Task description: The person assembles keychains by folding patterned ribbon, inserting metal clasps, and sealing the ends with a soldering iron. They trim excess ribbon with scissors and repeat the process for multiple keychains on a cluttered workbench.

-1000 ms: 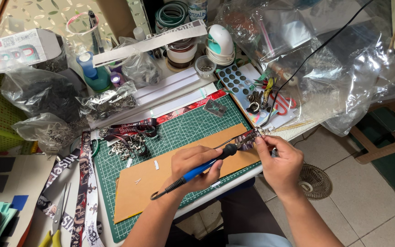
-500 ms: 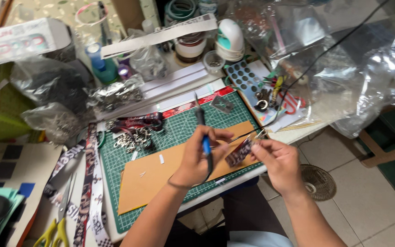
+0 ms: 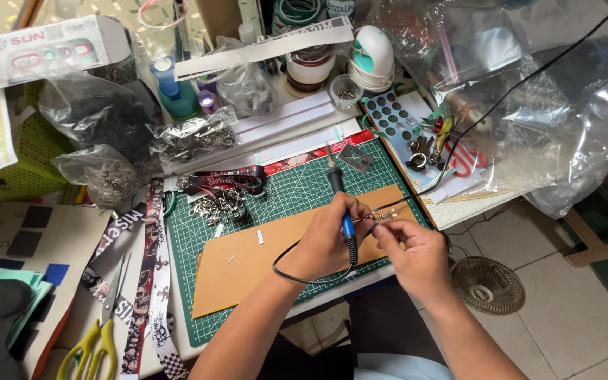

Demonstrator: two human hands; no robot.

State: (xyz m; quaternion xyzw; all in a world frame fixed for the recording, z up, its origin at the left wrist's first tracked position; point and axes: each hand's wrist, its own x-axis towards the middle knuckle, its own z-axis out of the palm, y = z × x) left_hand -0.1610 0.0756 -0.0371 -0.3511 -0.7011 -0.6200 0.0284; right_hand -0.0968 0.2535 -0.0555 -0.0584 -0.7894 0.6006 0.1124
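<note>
— What's on the bench?
— Scissors (image 3: 89, 345) far left, lanyards (image 3: 150, 267), then the green mat (image 3: 290, 193) with its cardboard sheet (image 3: 248, 264).
— And you?
— My left hand (image 3: 328, 243) grips the soldering iron (image 3: 343, 204), tip upward; my right hand (image 3: 416, 253) pinches a small metal clasp (image 3: 383, 214) just beside it. I'm mid-fitting; steadiness is needed.

A soldering iron (image 3: 340, 204) with a black barrel and a blue grip stands nearly upright above the green cutting mat (image 3: 283, 200), its metal tip pointing away from the person and its black cord looping down below the wrist. Just right of it, a small metal clasp (image 3: 383, 215) is held level over the tan cardboard sheet (image 3: 262, 257) lying on the mat.
</note>
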